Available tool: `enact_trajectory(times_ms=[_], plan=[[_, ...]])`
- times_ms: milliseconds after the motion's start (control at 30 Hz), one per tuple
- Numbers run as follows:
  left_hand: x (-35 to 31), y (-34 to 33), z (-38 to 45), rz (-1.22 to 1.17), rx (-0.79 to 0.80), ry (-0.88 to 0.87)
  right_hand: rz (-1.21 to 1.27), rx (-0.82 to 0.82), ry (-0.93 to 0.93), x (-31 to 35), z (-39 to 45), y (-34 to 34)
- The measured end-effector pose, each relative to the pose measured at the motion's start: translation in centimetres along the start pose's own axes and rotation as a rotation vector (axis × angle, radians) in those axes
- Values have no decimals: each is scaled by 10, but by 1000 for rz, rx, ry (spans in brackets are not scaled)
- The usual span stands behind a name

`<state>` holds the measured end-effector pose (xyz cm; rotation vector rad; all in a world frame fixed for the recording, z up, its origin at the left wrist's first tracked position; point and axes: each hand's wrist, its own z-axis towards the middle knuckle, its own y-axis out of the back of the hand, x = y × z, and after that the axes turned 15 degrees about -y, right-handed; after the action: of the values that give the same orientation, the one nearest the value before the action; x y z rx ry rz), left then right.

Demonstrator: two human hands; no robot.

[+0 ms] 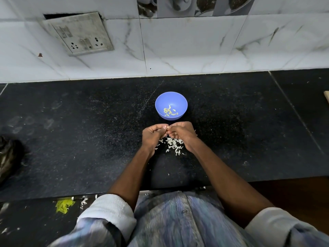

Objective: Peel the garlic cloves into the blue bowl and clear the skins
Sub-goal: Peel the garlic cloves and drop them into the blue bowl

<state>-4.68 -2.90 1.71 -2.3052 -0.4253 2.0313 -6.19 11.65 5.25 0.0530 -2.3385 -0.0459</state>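
A blue bowl (pixel 171 100) stands on the black counter just beyond my hands, with several peeled garlic cloves (pixel 170 111) in its bottom. My left hand (pixel 153 136) and my right hand (pixel 183 133) meet fingertip to fingertip in front of the bowl. Between them they pinch a small garlic clove (pixel 167 128), mostly hidden by my fingers. A pile of white garlic skins (pixel 173 145) lies on the counter directly under and between my wrists.
The black stone counter (pixel 89 139) runs left and right and ends at a tiled wall with a socket plate (pixel 78 32). A dark object (pixel 8 154) sits at the far left edge. Yellow-green scraps (pixel 64 205) lie on the floor below the counter's front edge.
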Motion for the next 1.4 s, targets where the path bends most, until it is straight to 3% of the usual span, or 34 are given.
enact_trajectory(times_ms=[267,467,567,633,767,1100,1233,1400], plan=[[-1,6,-5,204,50,-174,7,-4,4,-6,0,0],[-6,12,1,600,130,-475,-10,12,17,-6,1,2],[-8,9,2,730,117,-539,-23,4,43,-5,2,0],[-6,5,3,604,65,-500,-10,4,63,-2,2,-2],[-2,-8,1,99,-82,-159,-2,-33,115,0,2,-8],[-6,-16,5,-328,-127,257,-91,-85,179,1,2,-10],[-7,-12,8,-353,-147,254,-219,-149,193,0,5,-7],[-2,-10,8,-109,-101,122,-435,-263,244,-5,8,1]])
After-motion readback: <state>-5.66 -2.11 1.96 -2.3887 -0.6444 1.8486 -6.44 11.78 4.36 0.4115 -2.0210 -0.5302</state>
